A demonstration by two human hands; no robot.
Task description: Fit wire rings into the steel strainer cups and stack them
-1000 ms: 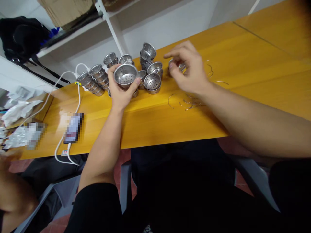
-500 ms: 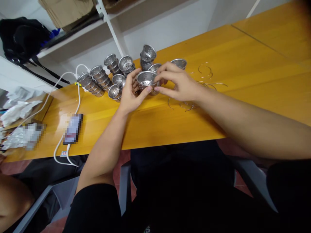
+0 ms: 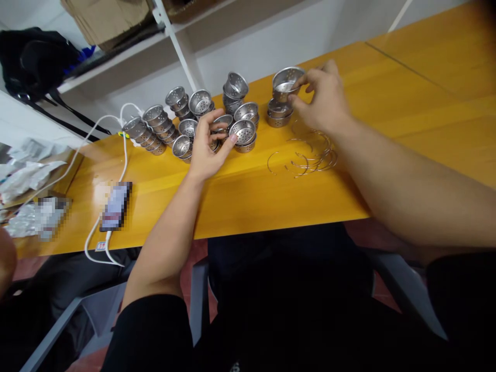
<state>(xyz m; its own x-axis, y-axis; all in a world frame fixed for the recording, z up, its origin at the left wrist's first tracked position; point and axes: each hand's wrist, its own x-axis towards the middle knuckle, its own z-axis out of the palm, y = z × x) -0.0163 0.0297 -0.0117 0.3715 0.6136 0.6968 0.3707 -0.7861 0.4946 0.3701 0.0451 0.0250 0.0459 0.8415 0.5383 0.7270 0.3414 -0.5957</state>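
My right hand [image 3: 320, 93] pinches the rim of a perforated metal strainer basket [image 3: 287, 82], which is at the top of a short stack of strainer baskets [image 3: 279, 120]. Whether it rests on that stack or hovers just over it, I cannot tell. My left hand [image 3: 209, 147] has its fingers and thumb apart, around the left side of another stack. Its thumb tip is at the rim of the top strainer basket [image 3: 243, 133] there. Partly behind the left fingers is one more strainer basket [image 3: 223, 123]. Several thin curved wires [image 3: 315, 157] lie loose below my right hand.
More stacked strainer baskets [image 3: 155, 116] stand along the back left of the wooden table [image 3: 251, 206]. A phone [image 3: 115, 206] with a white cable lies at the left, near plastic bags [image 3: 29, 175]. Behind are a shelf [image 3: 217, 15] and a black bag [image 3: 39, 62].
My right hand has carried a strainer basket from beside my left hand to the stack at the right. My left hand has stayed nearly in place, and the basket between the hands is gone.
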